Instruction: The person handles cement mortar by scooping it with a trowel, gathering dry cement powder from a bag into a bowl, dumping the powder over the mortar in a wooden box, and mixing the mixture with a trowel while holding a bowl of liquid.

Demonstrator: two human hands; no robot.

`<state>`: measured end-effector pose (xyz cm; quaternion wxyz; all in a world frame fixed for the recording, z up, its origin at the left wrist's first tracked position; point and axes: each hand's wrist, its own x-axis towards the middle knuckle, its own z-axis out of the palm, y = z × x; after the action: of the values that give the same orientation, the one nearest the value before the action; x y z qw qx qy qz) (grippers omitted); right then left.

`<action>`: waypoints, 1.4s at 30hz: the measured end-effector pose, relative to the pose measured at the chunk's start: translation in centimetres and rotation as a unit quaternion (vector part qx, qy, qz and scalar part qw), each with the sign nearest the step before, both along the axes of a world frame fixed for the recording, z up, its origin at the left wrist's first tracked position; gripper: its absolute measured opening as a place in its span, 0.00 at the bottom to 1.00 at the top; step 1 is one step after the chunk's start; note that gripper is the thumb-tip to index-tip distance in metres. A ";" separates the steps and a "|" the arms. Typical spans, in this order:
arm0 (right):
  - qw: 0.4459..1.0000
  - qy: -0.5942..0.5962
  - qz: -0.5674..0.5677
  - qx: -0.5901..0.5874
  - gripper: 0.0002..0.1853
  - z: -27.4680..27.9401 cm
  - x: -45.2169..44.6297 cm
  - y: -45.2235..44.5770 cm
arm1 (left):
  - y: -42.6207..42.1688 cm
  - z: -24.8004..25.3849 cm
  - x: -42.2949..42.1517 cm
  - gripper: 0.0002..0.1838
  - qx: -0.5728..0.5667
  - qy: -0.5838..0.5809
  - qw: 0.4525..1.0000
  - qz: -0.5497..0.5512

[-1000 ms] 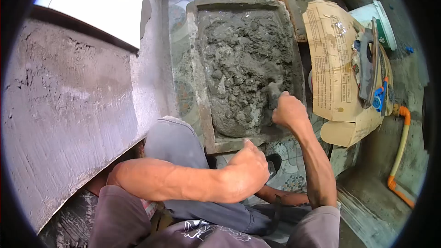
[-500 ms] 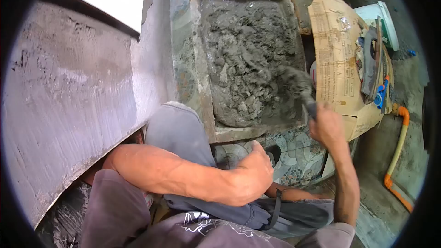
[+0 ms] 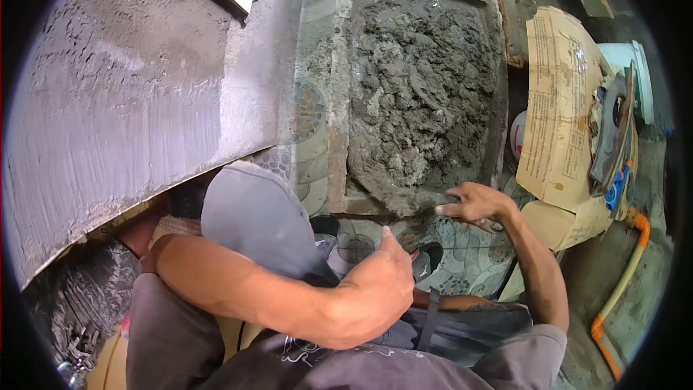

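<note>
While the right hand (image 3: 478, 204) grips a trowel (image 3: 419, 204), the tray (image 3: 338, 115) holds mortar (image 3: 426, 90).

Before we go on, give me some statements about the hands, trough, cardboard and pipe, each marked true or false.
1. Gray mix lies in the trough. True.
2. The left hand is buried in the gray mix. False: it is outside, below the trough's near edge in the view.
3. The right hand grips a tool. True.
4. The cardboard is right of the trough in the view. True.
5. The pipe is entirely blue. False: it is orange and yellowish.
</note>
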<state>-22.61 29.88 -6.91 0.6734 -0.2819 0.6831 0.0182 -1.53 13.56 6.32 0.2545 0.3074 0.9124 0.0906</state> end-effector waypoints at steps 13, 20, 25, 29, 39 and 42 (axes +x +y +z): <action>0.905 0.268 0.173 -0.281 0.23 -8.8 1.8 2.1 | 2.0 3.0 2.2 0.20 0.026 0.038 0.987 0.153; 0.855 0.334 0.122 -0.377 0.24 -10.0 -0.3 3.2 | -2.2 5.1 8.4 0.17 0.111 0.148 0.917 0.354; 0.885 0.364 0.105 -0.271 0.30 -13.1 -2.4 4.1 | -1.9 4.1 17.5 0.11 0.245 0.267 0.755 0.546; 0.906 0.323 0.031 -0.272 0.33 -5.6 0.7 1.6 | -1.4 5.4 28.4 0.04 0.169 0.328 0.539 0.757; 0.902 0.189 -0.156 -0.356 0.32 -7.3 -0.4 4.2 | -8.6 6.7 67.2 0.29 -0.232 0.040 0.059 0.970; 0.922 0.131 -0.278 -0.235 0.19 -4.9 0.0 3.5 | -8.9 3.1 66.2 0.22 0.322 0.144 -0.020 0.935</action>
<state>-22.58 33.40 -11.79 0.4705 -0.2259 0.8007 -0.2941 64.66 4.70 9.40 0.3208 0.7646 -0.2764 -0.4859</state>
